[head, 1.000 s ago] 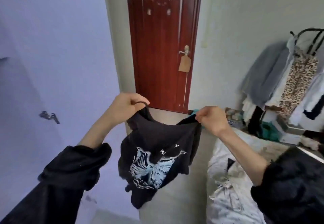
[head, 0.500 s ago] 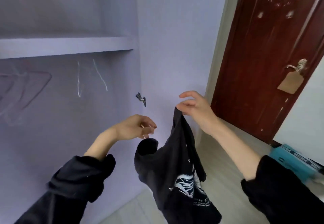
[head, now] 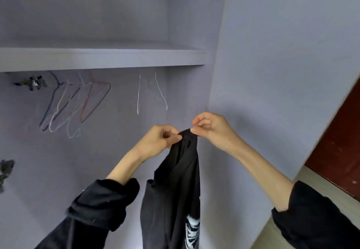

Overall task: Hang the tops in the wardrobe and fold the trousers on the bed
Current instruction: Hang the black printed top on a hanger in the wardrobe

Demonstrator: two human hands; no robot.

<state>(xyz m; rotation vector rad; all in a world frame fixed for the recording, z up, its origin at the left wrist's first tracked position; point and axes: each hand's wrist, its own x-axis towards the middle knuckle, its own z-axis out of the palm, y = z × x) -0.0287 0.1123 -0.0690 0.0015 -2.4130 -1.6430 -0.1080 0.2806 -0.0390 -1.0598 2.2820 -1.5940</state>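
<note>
A black top (head: 175,190) with a pale blue-white print hangs bunched in front of the open lilac wardrobe (head: 97,151). My left hand (head: 161,137) pinches its top edge from the left. My right hand (head: 212,128) pinches the same edge from the right, thumb and fingertips together. The two hands nearly touch. Inside the wardrobe, under the shelf (head: 101,57), hang several empty wire hangers (head: 74,104) at the left and a white one (head: 151,93) just above and left of my hands.
The wardrobe's right side panel (head: 272,73) stands close beside my right hand. A dark red door (head: 341,151) shows at the far right above a pale wooden floor (head: 276,235). Metal fittings (head: 31,83) sit on the left inside wall.
My view has swung left from the door to the wardrobe interior. The top, spread between both hands before, is now gathered, with my hands brought together at its top edge.
</note>
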